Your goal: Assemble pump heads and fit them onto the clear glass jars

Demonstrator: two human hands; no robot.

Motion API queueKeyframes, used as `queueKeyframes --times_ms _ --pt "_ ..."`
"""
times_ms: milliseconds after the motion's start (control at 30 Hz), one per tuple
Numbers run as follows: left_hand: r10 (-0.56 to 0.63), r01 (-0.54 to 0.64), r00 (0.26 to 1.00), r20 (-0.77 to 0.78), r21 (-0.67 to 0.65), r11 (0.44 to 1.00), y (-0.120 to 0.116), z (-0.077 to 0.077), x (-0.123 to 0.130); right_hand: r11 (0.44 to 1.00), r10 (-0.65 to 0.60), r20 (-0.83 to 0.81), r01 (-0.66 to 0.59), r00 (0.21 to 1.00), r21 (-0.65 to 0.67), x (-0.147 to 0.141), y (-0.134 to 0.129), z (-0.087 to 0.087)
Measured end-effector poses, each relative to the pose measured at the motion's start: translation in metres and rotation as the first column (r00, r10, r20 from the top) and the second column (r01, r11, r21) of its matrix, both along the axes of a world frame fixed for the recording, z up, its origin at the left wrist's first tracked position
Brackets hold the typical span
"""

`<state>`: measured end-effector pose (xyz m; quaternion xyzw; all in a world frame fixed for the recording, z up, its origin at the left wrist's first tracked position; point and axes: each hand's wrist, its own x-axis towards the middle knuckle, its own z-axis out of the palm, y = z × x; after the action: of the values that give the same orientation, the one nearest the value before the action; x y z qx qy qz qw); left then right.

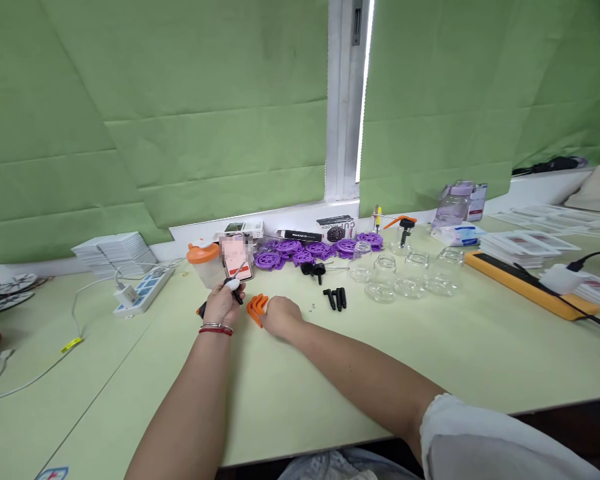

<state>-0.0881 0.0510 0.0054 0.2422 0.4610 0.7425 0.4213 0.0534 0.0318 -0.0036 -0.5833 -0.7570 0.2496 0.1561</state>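
My left hand [221, 305] is closed around a black part [237, 291] with a thin metal rod sticking up from it. My right hand [282, 317] rests on the table beside several curved orange pieces [257, 309], its fingers bent against their right side; the fingertips are partly hidden. Black cylindrical pieces [336, 299] lie to the right of my right hand, with tiny metal bits [313, 307] between. Behind them are black round-headed parts [314, 271] and a row of purple plastic pieces [303, 257].
An orange-lidded cup [203, 260] and a phone [238, 257] stand behind my left hand. Clear glass-like jars [411, 283] are at centre right, near an orange-and-black power strip [525, 285]. A white power strip [145, 291] lies left. Another person's hand shows at far right.
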Motion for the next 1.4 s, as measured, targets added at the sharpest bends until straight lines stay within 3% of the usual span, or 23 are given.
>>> queueKeyframes --times_ms 167,267,333,400,467,567,767,933,1167,1267,1400 --pt "-0.027 0.028 0.999 -0.040 0.018 0.999 -0.002 -0.001 0.002 1.000 0.014 -0.106 -0.014 0.994 0.003 0.009 -0.002 0.006" --pt "-0.044 0.047 0.995 -0.085 0.030 0.998 -0.004 0.002 0.007 0.995 0.073 -0.335 -0.047 0.939 0.086 0.030 0.000 0.011" --pt "-0.054 0.059 0.992 -0.118 0.033 0.998 -0.006 0.004 0.013 0.996 0.085 -0.572 -0.054 0.816 0.071 0.051 0.000 0.016" --pt "-0.064 0.070 0.986 -0.151 0.035 0.997 -0.008 0.006 0.023 0.992 0.022 -0.790 -0.111 0.613 -0.058 0.076 -0.001 0.023" --pt "-0.097 0.103 0.967 -0.236 0.013 0.995 -0.011 0.007 0.035 0.980 -0.014 -0.899 -0.173 0.438 -0.099 0.099 -0.003 0.028" --pt "-0.178 0.172 0.897 -0.404 -0.050 0.984 -0.017 0.007 0.057 0.971 -0.032 -0.944 -0.212 0.328 -0.107 0.123 -0.003 0.027" --pt "-0.247 0.223 0.828 -0.503 -0.108 0.969 -0.025 0.003 0.082 0.947 -0.101 -0.937 -0.258 0.334 -0.193 0.136 0.002 0.008" --pt "-0.272 0.233 0.784 -0.558 -0.141 0.962 -0.030 0.005 0.087 0.932 -0.080 -0.928 -0.303 0.364 -0.199 0.135 0.000 0.006" --pt "-0.434 0.477 0.641 -0.633 -0.114 0.872 -0.051 0.016 0.108 0.931 -0.140 -0.884 -0.245 0.446 -0.272 0.129 -0.004 0.000" --pt "-0.444 0.488 0.659 -0.607 -0.105 0.867 -0.054 0.017 0.110 0.926 -0.115 -0.883 -0.273 0.454 -0.261 0.130 -0.006 0.001" --pt "-0.487 0.524 0.748 -0.450 -0.048 0.850 -0.052 0.018 0.108 0.922 -0.055 -0.883 -0.316 0.465 -0.224 0.133 -0.007 0.003"
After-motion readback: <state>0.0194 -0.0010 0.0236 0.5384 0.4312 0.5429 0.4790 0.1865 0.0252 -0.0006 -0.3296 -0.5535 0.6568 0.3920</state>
